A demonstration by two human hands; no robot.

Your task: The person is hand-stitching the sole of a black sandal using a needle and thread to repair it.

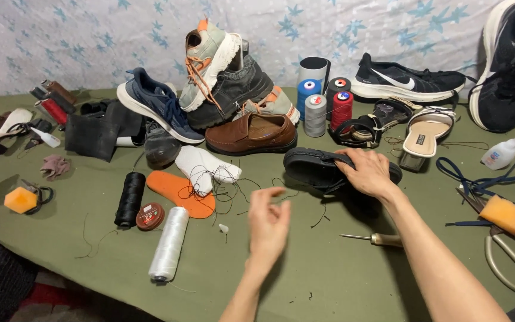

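My right hand (368, 173) rests on top of a black shoe (314, 168) lying on the green cloth, fingers curled over its upper. My left hand (269, 223) hovers lower and to the left, thumb and forefinger pinched together, seemingly on a thin black thread that trails toward the shoe; the thread itself is too fine to tell for sure. An awl with a wooden handle (377, 239) lies just below the right forearm. An orange insole (180, 191) and a white insole (201, 164) lie to the left, with loose black thread over them.
A pile of shoes (227, 89) stands behind, with thread cones (315, 113) beside it. A black spool (130, 198), a white spool (169, 243) and a small round tin (150, 216) lie at left. Large scissors (511, 253), an orange sponge (506, 214) and a glue bottle (500, 152) sit at right.
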